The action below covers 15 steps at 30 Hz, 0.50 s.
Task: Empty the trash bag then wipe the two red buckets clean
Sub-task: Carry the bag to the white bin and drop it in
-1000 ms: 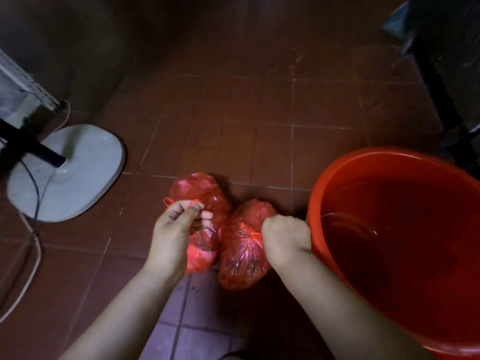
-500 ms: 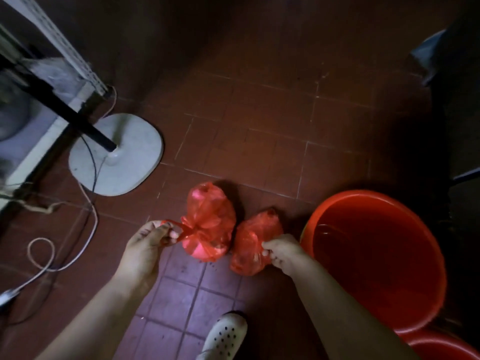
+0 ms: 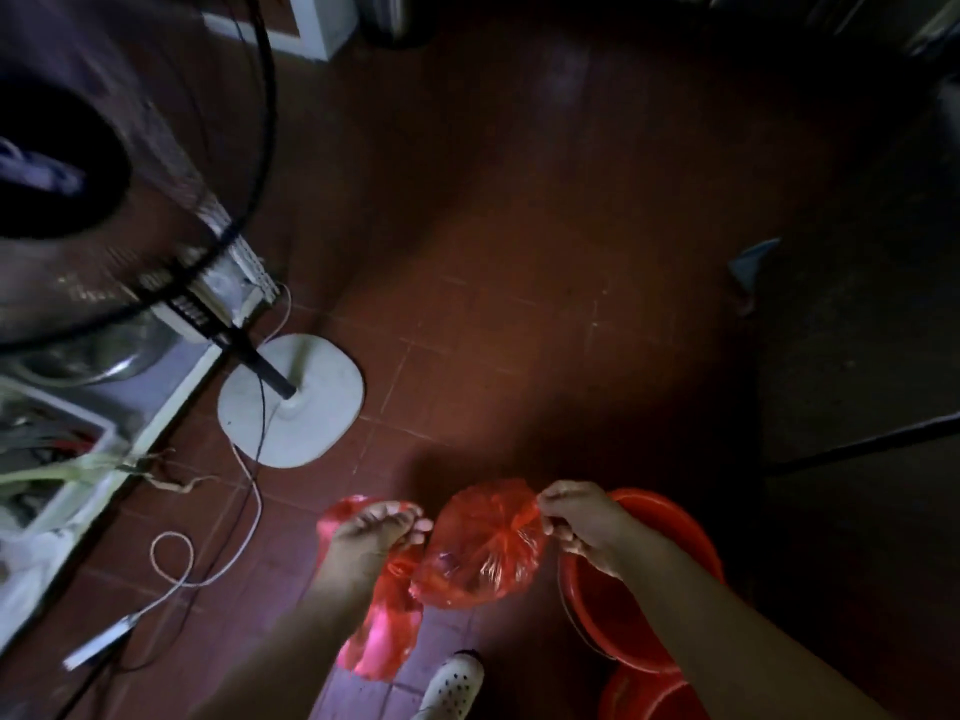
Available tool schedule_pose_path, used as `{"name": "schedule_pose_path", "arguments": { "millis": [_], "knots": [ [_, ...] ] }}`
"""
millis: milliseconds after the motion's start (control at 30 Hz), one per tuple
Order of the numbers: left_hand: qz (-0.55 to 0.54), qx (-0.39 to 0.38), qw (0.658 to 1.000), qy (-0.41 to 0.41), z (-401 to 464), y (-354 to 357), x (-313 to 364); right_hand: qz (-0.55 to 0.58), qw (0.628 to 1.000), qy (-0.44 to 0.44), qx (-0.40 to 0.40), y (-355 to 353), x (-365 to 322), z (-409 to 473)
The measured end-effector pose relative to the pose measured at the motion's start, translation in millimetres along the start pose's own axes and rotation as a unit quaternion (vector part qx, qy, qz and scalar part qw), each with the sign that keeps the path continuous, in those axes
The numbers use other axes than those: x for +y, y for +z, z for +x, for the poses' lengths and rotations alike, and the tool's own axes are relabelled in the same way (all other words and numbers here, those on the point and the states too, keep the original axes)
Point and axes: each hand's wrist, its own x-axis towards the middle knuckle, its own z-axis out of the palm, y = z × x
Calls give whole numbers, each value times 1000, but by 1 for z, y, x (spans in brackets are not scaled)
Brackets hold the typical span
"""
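Two red plastic bags were being held up off the floor at that point. The left hand (image 3: 371,532) was curled round the gathered neck of one trash bag (image 3: 384,636), which hung down below its fingers (image 3: 410,517) and was partly hidden by the wrist. The top edge of the second bag (image 3: 480,545) was pinched in the right hand (image 3: 584,522), so its bulge sat between the two sets of fingertips, just touching the left ones.

A red bucket (image 3: 670,517) was parked right under and behind the right hand, with a second bucket (image 3: 649,698) poking in at the bottom edge.

What could've gone wrong, honestly:
- That plastic looked thin and crinkly. If the second bag was only held by an edge, it could have been torn or let slip, and the contents dumped on the tiles (image 3: 519,304) or a shoe (image 3: 454,685) below the fingers.
- Whether the necks were knotted couldn't be told, so a spill from an open mouth couldn't be ruled out.
- A white cable (image 3: 249,491) was looped on the floor out past the left fingers, running to the fan base (image 3: 311,402). It could easily have been snagged by a foot while the bags were carried.
- The room was dim, so a leak could have been missed.
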Motion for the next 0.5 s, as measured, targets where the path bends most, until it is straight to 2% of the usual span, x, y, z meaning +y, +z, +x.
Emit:
{"name": "schedule_pose_path", "arguments": {
  "millis": [200,367,500],
  "knots": [
    [72,-96,989,90,-12,72,98,-66,991,-112,-12,-8,-101,-53],
    [104,-144,974,141,2,150,162,-112,974,-198,0,-34,-184,-49],
    [134,-177,960,173,38,216,217,-118,965,-234,-7,-77,-262,-28]
  ]
}}
